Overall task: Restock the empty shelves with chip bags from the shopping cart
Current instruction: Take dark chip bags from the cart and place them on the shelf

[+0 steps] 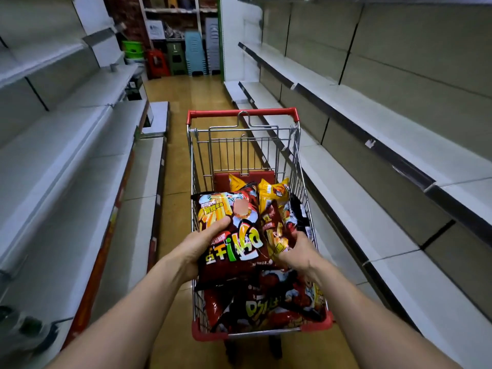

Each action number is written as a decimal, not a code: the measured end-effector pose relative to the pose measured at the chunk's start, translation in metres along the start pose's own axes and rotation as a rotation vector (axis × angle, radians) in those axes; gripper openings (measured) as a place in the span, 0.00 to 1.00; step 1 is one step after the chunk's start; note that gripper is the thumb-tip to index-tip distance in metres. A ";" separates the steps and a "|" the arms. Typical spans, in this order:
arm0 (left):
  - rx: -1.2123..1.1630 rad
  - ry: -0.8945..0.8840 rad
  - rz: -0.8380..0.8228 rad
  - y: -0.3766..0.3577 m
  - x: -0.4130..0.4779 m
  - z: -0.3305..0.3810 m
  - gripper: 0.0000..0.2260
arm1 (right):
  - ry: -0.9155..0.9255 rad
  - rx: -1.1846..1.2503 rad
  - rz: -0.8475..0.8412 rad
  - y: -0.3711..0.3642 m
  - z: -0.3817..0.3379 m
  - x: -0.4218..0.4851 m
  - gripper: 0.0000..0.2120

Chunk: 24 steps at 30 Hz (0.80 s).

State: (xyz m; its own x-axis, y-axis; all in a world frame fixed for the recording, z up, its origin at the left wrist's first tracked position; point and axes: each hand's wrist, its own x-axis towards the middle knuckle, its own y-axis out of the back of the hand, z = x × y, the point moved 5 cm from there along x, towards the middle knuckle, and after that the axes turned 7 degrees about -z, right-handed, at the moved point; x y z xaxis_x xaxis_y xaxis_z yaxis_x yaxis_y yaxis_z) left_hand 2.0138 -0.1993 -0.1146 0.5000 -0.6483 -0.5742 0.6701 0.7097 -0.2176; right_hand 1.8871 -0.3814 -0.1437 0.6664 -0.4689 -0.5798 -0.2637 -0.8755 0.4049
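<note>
A wire shopping cart (243,129) with red trim stands in the aisle below me, holding several red and yellow chip bags. My left hand (198,246) grips a large red chip bag (234,235) by its left edge, thumb on its front, lifted above the pile. My right hand (299,249) pinches a second red chip bag (278,230) just to the right of the first. A yellow chip bag (274,194) lies behind them in the cart. More red bags (269,307) fill the cart's near end.
Bare white shelves run along both sides: left shelves (66,155) and right shelves (386,145). The yellow floor (181,107) leads to stacked plastic stools (194,54) and bins at the aisle's far end. A dark object (24,331) sits on the lower left shelf.
</note>
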 end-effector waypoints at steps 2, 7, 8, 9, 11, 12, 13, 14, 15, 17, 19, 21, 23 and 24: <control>-0.061 0.005 -0.033 -0.002 -0.003 -0.001 0.28 | 0.061 0.083 -0.019 0.009 -0.006 -0.006 0.42; -0.087 -0.101 -0.154 -0.021 -0.016 0.033 0.39 | 0.215 0.073 -0.080 0.037 -0.049 -0.038 0.39; -0.072 -0.128 -0.188 -0.030 -0.021 0.045 0.34 | 0.238 0.102 -0.081 0.042 -0.057 -0.046 0.37; -0.057 -0.156 -0.216 -0.040 -0.028 0.057 0.28 | 0.251 0.137 -0.070 0.049 -0.064 -0.053 0.35; -0.035 -0.205 -0.257 -0.060 -0.042 0.082 0.21 | 0.273 0.183 -0.042 0.064 -0.080 -0.072 0.27; -0.028 -0.233 -0.278 -0.069 -0.048 0.094 0.21 | 0.296 0.179 -0.018 0.072 -0.089 -0.083 0.22; -0.018 -0.261 -0.309 -0.079 -0.055 0.106 0.21 | 0.328 0.177 0.011 0.082 -0.097 -0.096 0.20; -0.005 -0.291 -0.346 -0.090 -0.062 0.118 0.23 | 0.360 0.188 0.047 0.092 -0.104 -0.107 0.21; 0.010 -0.319 -0.391 -0.101 -0.071 0.129 0.26 | 0.388 0.207 0.091 0.103 -0.110 -0.120 0.23; 0.049 -0.348 -0.476 -0.124 -0.085 0.149 0.32 | 0.435 0.226 0.191 0.124 -0.118 -0.149 0.24; 0.070 -0.375 -0.556 -0.150 -0.100 0.166 0.33 | 0.479 0.251 0.294 0.147 -0.120 -0.179 0.27; 0.070 -0.390 -0.631 -0.178 -0.114 0.181 0.34 | 0.534 0.259 0.394 0.171 -0.121 -0.206 0.29; 0.097 -0.418 -0.680 -0.207 -0.126 0.194 0.35 | 0.574 0.263 0.479 0.193 -0.119 -0.234 0.30; 0.120 -0.427 -0.704 -0.221 -0.132 0.199 0.35 | 0.583 0.251 0.525 0.203 -0.118 -0.248 0.30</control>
State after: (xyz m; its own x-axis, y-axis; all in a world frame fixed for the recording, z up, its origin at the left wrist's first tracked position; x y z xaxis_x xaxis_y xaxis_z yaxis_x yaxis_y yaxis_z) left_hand 1.9094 -0.3255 0.1661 0.0913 -0.9956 0.0191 0.9457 0.0807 -0.3148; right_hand 1.7505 -0.4294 0.1657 0.6495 -0.7492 0.1295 -0.7441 -0.5914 0.3105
